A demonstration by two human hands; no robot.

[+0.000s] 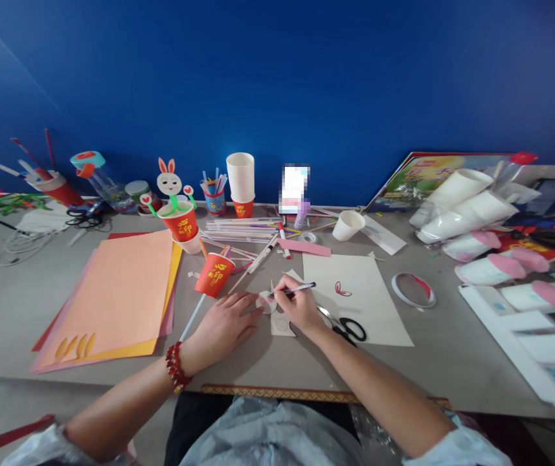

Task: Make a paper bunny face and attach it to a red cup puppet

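The right hand point(300, 305) is closed around a slim, smooth pen point(305, 287), thumb and fingers together on its barrel. The pen's writing end slants down to the upper right of a small white paper disc point(266, 302), flat and tinged pink; whether the tip touches it is too small to tell. The left hand point(226, 321) lies palm down with its fingers loosely apart, one fingertip at the disc's edge, and a bracelet of glossy, round red beads point(176, 366) circles that wrist.

With the disc as the clock's centre and the wall at twelve, a paper scrap point(280, 329) bearing a drawn circle sits at five. Scissors point(353, 329) with looped black handles lie between three and four, partly over a smooth white sheet point(374, 310) that carries two red, leaf-shaped outlines. Farther out at three rests a flat ring of tape point(413, 290).

At ten, a tapered red paper cup point(214, 274) lies tilted, a pale straw point(192, 318) by its rim. At nine, peach paper point(126, 278) overlaps yellow and red sheets. Between ten and eleven stands a cup point(182, 223) topped by a flat rabbit face point(169, 184). Slender straws point(243, 232) bundle at eleven, a pink strip point(305, 247) lies near one, and a plain white cup point(348, 225) leans between one and two.
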